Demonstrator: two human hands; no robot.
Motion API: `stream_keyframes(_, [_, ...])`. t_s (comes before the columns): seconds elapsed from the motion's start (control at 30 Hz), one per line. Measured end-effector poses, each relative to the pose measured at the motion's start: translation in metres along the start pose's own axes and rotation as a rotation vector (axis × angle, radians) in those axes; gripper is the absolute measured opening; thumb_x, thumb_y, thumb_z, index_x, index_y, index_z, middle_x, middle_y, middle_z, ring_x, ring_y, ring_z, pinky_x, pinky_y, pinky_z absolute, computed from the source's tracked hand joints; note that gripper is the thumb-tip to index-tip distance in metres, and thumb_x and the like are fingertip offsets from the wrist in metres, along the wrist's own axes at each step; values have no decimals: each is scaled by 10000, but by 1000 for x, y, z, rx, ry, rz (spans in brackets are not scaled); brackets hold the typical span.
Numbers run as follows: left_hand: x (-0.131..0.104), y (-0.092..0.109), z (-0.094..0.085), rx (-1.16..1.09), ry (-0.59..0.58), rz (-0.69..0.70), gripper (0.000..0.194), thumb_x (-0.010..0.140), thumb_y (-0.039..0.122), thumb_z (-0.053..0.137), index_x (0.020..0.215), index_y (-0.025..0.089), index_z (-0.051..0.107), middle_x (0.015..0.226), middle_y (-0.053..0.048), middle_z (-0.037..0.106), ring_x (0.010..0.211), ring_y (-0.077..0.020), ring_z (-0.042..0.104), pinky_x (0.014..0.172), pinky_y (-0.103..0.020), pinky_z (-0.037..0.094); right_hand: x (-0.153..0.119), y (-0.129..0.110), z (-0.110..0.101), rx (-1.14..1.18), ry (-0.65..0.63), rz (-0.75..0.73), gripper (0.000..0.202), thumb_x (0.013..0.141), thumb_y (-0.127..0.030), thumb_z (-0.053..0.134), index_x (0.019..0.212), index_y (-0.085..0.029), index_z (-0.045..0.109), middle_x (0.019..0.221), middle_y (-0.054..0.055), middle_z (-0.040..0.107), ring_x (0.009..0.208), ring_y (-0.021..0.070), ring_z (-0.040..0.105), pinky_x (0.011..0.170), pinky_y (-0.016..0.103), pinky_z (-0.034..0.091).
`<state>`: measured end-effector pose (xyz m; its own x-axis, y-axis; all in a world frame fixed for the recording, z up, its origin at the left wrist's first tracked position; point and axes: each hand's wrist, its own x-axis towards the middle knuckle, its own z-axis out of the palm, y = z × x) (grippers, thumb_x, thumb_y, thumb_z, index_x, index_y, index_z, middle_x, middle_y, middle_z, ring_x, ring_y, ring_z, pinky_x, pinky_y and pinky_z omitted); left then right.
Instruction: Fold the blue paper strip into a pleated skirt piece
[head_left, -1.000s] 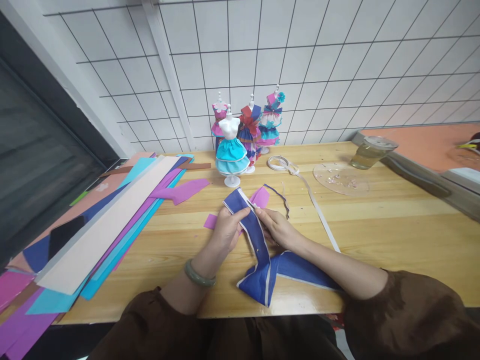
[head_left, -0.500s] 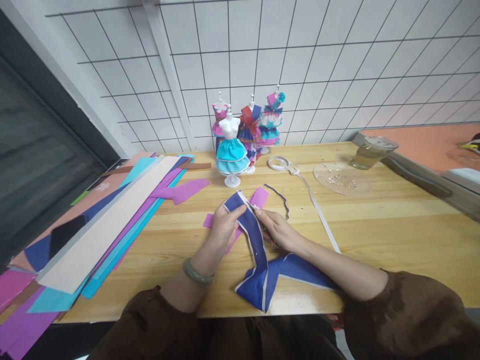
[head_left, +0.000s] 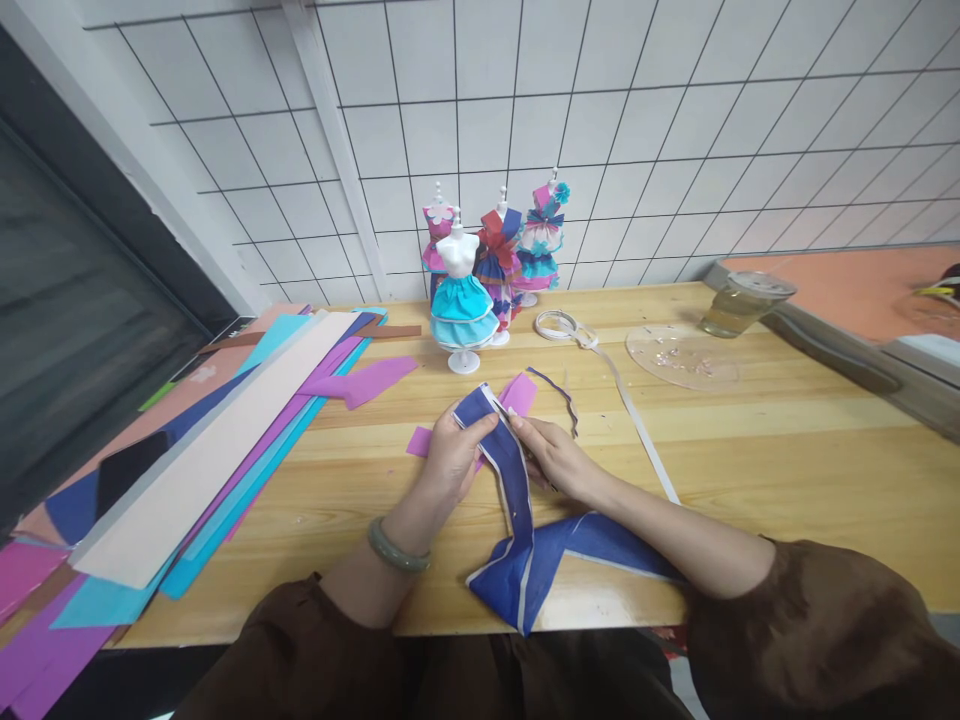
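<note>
My left hand [head_left: 452,452] pinches the upper end of a long blue strip [head_left: 513,488] with white edging, thumb on top. The strip hangs down from it, folds over near the table's front edge and runs right, beneath my right forearm. Close by, my right hand [head_left: 556,458] is closed around small scissors [head_left: 502,408], mostly hidden by the fingers; their dark tip is at the strip's white edge, near its top. Under both hands lies a purple piece [head_left: 520,393], partly covered. Thin dark offcuts [head_left: 559,392] curl on the table just beyond my right hand.
Several small dress forms [head_left: 463,315] in paper-like skirts stand at the back. Coloured sheets [head_left: 217,440] with a black phone [head_left: 131,470] are piled at left. To the right are a white ribbon roll [head_left: 556,325], a clear plate [head_left: 667,375] of tiny bits and a lidded glass [head_left: 739,310].
The top of the blue strip and my left hand have shifted slightly right. The dark scissor tip now shows more at the strip's edge. The grips look the same.
</note>
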<state>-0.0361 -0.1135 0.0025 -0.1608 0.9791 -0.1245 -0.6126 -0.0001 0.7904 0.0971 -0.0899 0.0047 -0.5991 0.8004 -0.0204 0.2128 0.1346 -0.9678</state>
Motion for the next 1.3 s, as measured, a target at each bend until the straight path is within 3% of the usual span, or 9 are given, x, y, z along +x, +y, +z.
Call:
stream_keyframes(0.37, [0, -1, -3, -25, -50, -20, 276, 597, 152, 698, 849, 124, 589, 774, -34, 645, 712, -141, 608, 726, -288, 452, 2, 3, 1, -2, 11, 14, 435, 846, -551, 291, 642, -185, 407, 376, -72, 345, 309, 70, 315, 324, 198, 235])
stream_keyframes(0.73, [4, 3, -5, -19, 37, 38, 307, 581, 140, 703, 858, 146, 570, 777, -10, 631, 686, -107, 598, 708, -256, 455, 1, 6, 2, -32, 16, 24, 455, 832, -578, 286, 653, -183, 423, 393, -60, 377, 322, 76, 354, 334, 199, 267])
stream_keyframes(1.3, [0, -1, -2, 21, 3, -8, 368, 593, 155, 701, 932, 168, 560, 800, -18, 642, 690, -115, 602, 680, -254, 463, 2, 6, 0, -27, 30, 46, 473, 813, -606, 289, 689, -180, 455, 381, -61, 368, 314, 90, 371, 320, 209, 294])
